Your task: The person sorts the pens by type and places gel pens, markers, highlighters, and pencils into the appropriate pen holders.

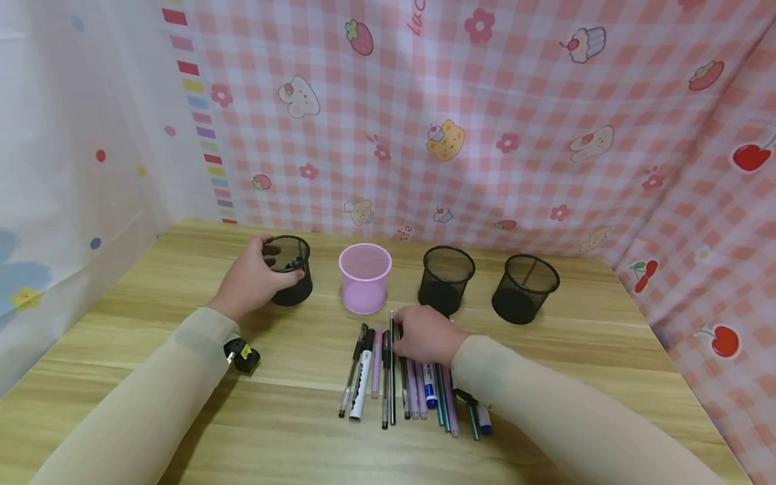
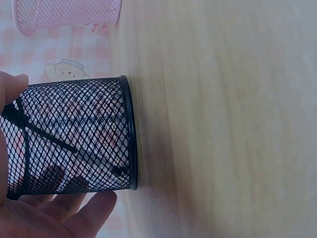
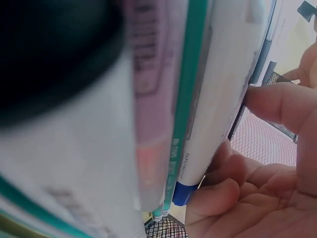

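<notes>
My left hand (image 1: 251,276) holds the leftmost black mesh pen cup (image 2: 74,134), its thumb and fingers on opposite sides. A dark pen (image 2: 74,148) leans inside that cup. Over the row of pens on the table, my right hand (image 1: 430,335) has its thumb and fingers around a slim dark pen (image 3: 237,119); the hand covers much of it. Just left of these fingers lies a dark striped pencil (image 1: 393,397). A white marker with a black cap (image 1: 362,384), a pink pen (image 1: 376,370) and a blue-ended marker (image 1: 430,391) lie in the same row.
A pink mesh cup (image 1: 365,279) and two more black mesh cups, one in the middle (image 1: 447,283) and one at the right (image 1: 524,289), stand behind the pens. A patterned cloth (image 1: 394,121) hangs beyond the wooden table (image 1: 291,417).
</notes>
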`<action>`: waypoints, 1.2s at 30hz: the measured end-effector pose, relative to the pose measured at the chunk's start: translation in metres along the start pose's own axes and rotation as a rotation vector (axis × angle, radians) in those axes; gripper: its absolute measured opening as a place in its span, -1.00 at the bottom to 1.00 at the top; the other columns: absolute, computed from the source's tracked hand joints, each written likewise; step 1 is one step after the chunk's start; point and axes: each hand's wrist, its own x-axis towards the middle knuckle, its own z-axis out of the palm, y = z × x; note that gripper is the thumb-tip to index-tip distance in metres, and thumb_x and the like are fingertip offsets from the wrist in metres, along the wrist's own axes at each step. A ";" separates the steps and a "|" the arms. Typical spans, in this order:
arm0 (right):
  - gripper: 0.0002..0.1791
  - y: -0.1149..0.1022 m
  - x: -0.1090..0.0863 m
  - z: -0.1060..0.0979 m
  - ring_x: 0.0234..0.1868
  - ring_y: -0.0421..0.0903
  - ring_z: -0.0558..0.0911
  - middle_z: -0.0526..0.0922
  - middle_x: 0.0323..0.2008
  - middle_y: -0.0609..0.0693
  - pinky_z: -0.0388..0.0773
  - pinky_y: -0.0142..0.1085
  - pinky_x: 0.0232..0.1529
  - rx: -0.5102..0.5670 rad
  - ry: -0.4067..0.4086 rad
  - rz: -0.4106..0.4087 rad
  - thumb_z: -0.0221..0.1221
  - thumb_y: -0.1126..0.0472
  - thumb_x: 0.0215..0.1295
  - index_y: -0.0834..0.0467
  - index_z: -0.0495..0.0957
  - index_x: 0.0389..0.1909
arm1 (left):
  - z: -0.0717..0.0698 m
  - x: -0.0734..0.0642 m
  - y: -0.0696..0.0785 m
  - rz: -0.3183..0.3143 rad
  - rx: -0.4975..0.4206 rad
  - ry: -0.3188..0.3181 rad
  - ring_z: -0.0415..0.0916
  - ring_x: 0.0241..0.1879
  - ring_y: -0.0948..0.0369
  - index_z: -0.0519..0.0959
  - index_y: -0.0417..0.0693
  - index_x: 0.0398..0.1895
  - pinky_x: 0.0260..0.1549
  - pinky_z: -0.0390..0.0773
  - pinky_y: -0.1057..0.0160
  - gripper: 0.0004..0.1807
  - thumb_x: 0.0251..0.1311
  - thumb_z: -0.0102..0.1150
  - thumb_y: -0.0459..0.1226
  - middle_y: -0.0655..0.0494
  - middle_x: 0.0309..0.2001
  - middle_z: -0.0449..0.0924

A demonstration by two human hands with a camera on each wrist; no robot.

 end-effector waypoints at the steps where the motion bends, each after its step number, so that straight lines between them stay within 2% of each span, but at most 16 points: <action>1: -0.43 -0.001 0.000 0.000 -0.10 -0.09 0.66 0.71 0.21 0.13 0.67 -0.10 0.14 0.005 0.003 0.006 0.40 0.14 0.32 0.23 0.59 0.31 | 0.000 0.000 0.000 -0.001 0.000 0.001 0.35 0.47 -0.22 0.00 -0.24 0.64 0.39 0.40 -0.29 0.18 0.18 0.46 0.12 -0.24 0.49 0.37; 10: -0.54 -0.002 0.002 -0.001 -0.18 -0.11 0.65 0.75 0.06 0.09 0.69 -0.12 0.04 0.027 0.021 0.054 0.43 0.16 0.26 0.23 0.65 0.14 | -0.001 -0.001 0.001 0.002 0.000 -0.003 0.36 0.48 -0.22 0.00 -0.23 0.64 0.39 0.40 -0.28 0.18 0.18 0.46 0.12 -0.24 0.50 0.37; 24: -0.54 -0.003 0.003 0.000 -0.26 -0.12 0.63 0.73 -0.06 0.05 0.67 -0.20 -0.11 0.064 0.023 0.094 0.42 0.20 0.23 0.23 0.63 0.13 | -0.002 0.000 0.002 0.008 -0.009 -0.012 0.35 0.48 -0.22 -0.01 -0.23 0.64 0.40 0.40 -0.28 0.17 0.19 0.45 0.12 -0.24 0.50 0.36; 27: -0.59 -0.004 0.003 0.001 -0.30 -0.12 0.64 0.72 -0.14 0.03 0.66 -0.23 -0.18 0.061 0.023 0.094 0.42 0.20 0.24 0.23 0.63 0.09 | -0.002 0.000 0.001 0.011 -0.008 -0.010 0.35 0.48 -0.22 0.00 -0.23 0.64 0.40 0.40 -0.28 0.17 0.18 0.46 0.12 -0.24 0.50 0.36; 31: -0.73 -0.005 0.004 0.001 -0.39 -0.12 0.63 0.69 -0.33 -0.02 0.61 -0.25 -0.30 0.039 0.021 0.088 0.40 0.19 0.27 0.20 0.64 -0.08 | -0.002 0.000 0.001 0.007 -0.006 -0.011 0.34 0.48 -0.22 -0.01 -0.23 0.64 0.40 0.40 -0.28 0.19 0.18 0.46 0.12 -0.25 0.50 0.36; 36: -0.82 -0.007 0.003 0.000 -0.47 -0.13 0.63 0.66 -0.47 -0.05 0.58 -0.26 -0.34 0.019 0.011 0.088 0.38 0.18 0.29 0.17 0.64 -0.19 | -0.002 -0.001 0.001 0.004 -0.005 -0.011 0.34 0.49 -0.23 -0.02 -0.24 0.64 0.40 0.40 -0.28 0.19 0.18 0.46 0.12 -0.25 0.51 0.35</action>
